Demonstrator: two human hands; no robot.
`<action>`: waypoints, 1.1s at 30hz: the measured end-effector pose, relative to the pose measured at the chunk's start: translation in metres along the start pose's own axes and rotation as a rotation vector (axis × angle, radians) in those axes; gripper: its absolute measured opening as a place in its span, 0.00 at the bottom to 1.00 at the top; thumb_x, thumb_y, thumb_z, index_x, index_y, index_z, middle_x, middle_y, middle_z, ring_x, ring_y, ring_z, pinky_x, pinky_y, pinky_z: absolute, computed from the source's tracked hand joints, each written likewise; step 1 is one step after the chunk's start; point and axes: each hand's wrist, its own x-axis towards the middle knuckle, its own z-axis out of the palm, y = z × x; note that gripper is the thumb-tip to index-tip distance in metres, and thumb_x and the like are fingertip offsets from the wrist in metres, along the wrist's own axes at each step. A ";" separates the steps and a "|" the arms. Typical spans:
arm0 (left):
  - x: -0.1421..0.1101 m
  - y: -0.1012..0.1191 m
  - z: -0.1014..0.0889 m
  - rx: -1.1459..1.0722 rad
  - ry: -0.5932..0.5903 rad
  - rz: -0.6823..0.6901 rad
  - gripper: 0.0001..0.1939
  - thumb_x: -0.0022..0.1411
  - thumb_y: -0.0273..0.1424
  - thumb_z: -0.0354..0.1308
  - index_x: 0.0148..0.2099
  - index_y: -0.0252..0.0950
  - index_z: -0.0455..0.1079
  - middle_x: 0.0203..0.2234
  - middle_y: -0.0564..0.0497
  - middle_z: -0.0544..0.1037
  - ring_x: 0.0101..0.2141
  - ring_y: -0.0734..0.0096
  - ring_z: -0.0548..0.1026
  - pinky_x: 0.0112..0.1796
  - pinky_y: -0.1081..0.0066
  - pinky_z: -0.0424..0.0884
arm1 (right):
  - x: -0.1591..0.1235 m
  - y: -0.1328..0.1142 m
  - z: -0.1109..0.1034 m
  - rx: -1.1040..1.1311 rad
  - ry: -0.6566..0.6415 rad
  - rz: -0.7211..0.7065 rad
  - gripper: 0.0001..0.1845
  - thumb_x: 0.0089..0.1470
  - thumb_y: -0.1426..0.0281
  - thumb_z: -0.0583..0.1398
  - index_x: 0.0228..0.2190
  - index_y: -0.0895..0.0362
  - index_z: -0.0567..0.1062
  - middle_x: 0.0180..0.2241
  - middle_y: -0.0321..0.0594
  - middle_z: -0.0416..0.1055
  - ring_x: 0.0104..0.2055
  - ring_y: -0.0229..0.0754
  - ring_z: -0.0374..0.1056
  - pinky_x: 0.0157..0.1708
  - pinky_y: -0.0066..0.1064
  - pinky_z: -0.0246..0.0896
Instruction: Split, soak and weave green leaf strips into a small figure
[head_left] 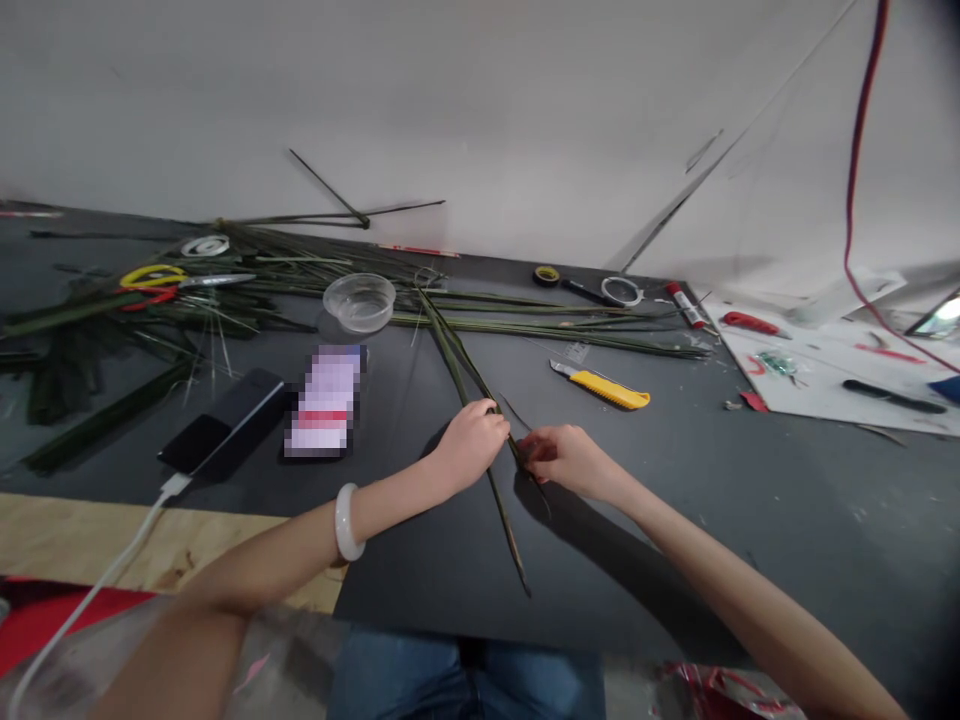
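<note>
Long green leaf strips [457, 365] lie across the dark grey table [750, 500], running from the far pile toward me. My left hand [472, 440], with a white bangle on its wrist, is closed around the strips near their middle. My right hand [562, 458] pinches the same strips just to the right, fingers pressed together. The strips' thin end [514, 550] extends past both hands toward the table's near edge.
A yellow utility knife [604, 388] lies right of the strips. A clear plastic bowl [360, 300], two phones [225, 425], yellow and red scissors [161, 278], tape rolls [621, 291] and a pile of green leaves [112, 330] lie further back. A white board [840, 375] with tools is far right.
</note>
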 end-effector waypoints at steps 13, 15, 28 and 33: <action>-0.011 0.001 0.001 -0.100 0.022 0.022 0.11 0.64 0.24 0.50 0.47 0.27 0.68 0.49 0.37 0.74 0.53 0.59 0.70 0.54 0.62 0.67 | -0.003 -0.004 -0.004 -0.005 -0.016 -0.013 0.11 0.41 0.77 0.56 0.30 0.58 0.73 0.22 0.34 0.73 0.24 0.36 0.70 0.26 0.26 0.64; -0.012 0.001 0.000 -0.094 0.022 0.036 0.12 0.64 0.24 0.49 0.48 0.26 0.68 0.49 0.37 0.74 0.54 0.59 0.70 0.55 0.62 0.66 | -0.003 -0.003 -0.004 -0.003 -0.016 -0.017 0.11 0.41 0.77 0.57 0.30 0.58 0.73 0.22 0.33 0.73 0.24 0.36 0.70 0.26 0.25 0.64; -0.016 0.001 0.000 -0.051 0.021 0.072 0.20 0.61 0.23 0.45 0.53 0.24 0.68 0.51 0.35 0.72 0.55 0.56 0.67 0.56 0.58 0.65 | -0.007 -0.006 -0.005 -0.117 0.000 -0.044 0.09 0.45 0.75 0.59 0.32 0.57 0.73 0.23 0.33 0.72 0.22 0.35 0.69 0.25 0.25 0.62; -0.019 0.002 0.002 -0.034 0.005 0.081 0.23 0.61 0.25 0.46 0.57 0.26 0.65 0.54 0.36 0.69 0.57 0.55 0.64 0.58 0.56 0.61 | -0.004 -0.003 -0.032 -0.416 0.243 -0.110 0.10 0.52 0.69 0.58 0.36 0.57 0.76 0.28 0.39 0.76 0.27 0.39 0.70 0.29 0.29 0.62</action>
